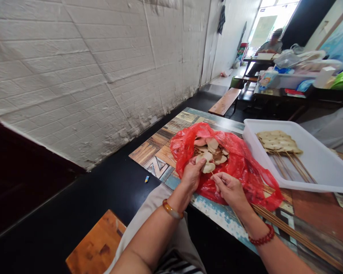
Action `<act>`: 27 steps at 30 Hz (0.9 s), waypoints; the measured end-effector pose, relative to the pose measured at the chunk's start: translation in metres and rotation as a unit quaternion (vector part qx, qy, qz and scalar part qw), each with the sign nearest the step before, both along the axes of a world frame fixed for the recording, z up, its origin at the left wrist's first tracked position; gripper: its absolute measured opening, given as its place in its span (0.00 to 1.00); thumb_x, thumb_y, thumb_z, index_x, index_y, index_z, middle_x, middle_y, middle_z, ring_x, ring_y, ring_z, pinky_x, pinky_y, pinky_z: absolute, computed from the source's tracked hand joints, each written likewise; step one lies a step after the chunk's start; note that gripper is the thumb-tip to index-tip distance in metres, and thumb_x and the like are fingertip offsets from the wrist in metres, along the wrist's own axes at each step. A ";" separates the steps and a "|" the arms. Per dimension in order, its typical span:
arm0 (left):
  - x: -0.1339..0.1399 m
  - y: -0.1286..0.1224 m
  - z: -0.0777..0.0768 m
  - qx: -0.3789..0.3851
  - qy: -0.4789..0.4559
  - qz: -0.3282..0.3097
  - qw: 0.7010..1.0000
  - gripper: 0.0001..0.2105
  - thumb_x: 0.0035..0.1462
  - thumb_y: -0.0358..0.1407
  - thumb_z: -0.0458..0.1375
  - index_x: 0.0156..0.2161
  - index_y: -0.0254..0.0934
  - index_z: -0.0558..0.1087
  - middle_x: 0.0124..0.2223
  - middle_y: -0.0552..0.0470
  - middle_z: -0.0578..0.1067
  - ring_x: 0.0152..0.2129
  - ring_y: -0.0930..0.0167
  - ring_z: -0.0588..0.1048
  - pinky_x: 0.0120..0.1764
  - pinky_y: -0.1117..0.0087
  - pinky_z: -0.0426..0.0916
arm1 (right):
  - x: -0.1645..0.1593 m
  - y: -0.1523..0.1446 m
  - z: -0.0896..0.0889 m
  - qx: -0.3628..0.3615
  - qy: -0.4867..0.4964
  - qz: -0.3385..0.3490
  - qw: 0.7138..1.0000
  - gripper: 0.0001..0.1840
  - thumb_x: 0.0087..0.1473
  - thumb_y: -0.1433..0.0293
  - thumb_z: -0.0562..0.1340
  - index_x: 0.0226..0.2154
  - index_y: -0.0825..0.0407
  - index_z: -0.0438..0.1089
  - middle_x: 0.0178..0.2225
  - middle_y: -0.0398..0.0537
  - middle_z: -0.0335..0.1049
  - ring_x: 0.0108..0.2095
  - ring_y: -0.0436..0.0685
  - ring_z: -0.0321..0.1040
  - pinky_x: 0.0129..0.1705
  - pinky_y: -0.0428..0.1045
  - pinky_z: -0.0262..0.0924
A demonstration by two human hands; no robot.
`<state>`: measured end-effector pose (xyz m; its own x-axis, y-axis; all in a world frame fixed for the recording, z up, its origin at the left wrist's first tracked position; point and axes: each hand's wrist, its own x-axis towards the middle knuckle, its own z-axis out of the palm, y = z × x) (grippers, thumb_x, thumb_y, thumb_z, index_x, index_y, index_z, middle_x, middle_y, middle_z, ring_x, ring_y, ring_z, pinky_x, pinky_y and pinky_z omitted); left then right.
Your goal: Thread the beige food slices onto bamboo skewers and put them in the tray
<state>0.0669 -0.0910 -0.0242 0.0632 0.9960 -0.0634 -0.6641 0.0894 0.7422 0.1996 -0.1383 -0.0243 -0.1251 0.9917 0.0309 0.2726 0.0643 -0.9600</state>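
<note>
My left hand [192, 174] pinches pale, thin, flat slices [208, 167] between thumb and fingers at the near edge of a red plastic bag [185, 140]. Closed on a thin wooden skewer [212, 173], my right hand [228, 186] sits just right of the left, with the skewer's tip end at the slices. I cannot tell how far it goes through them. Inside the open bag lies a heap of similar slices [213, 144]. More skewers [297, 232] lie in a bundle on the table, partly behind my right forearm.
A white plastic tray [303, 131] at the right holds skewered slices [278, 140], sticks toward me. All this rests on a patterned table [157, 148]. A wooden stool [97, 243] stands lower left, a bench [225, 101] beyond. Further back, a person [270, 46] sits near a cluttered table.
</note>
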 end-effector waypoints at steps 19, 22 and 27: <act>-0.005 -0.002 -0.005 -0.031 -0.065 0.027 0.997 0.16 0.43 0.39 0.67 0.38 0.33 0.76 0.36 0.47 0.78 0.35 0.67 0.76 0.40 0.68 0.68 | 0.003 0.001 -0.003 0.086 -0.112 -0.012 0.990 0.17 0.58 0.58 0.54 0.28 0.52 0.69 0.16 0.38 0.61 0.17 0.49 0.60 0.22 0.44 0.55; -0.005 -0.001 -0.007 -0.036 -0.053 0.027 0.998 0.15 0.41 0.37 0.68 0.36 0.33 0.76 0.34 0.48 0.78 0.34 0.67 0.76 0.41 0.67 0.68 | 0.003 0.002 -0.004 0.082 -0.115 -0.008 0.990 0.17 0.58 0.59 0.54 0.28 0.53 0.69 0.16 0.39 0.61 0.17 0.49 0.59 0.22 0.45 0.54; -0.005 -0.001 -0.005 -0.045 -0.035 0.029 0.998 0.16 0.42 0.39 0.67 0.37 0.34 0.75 0.36 0.48 0.78 0.33 0.69 0.76 0.40 0.68 0.68 | 0.006 0.004 -0.003 0.091 -0.116 -0.014 0.989 0.17 0.57 0.59 0.54 0.27 0.52 0.69 0.16 0.39 0.61 0.18 0.49 0.60 0.22 0.44 0.54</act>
<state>0.0618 -0.0925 -0.0287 0.0134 0.9887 -0.1494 -0.7193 0.1133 0.6854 0.2057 -0.1339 -0.0276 -0.1223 0.9756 0.1826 0.4878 0.2193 -0.8449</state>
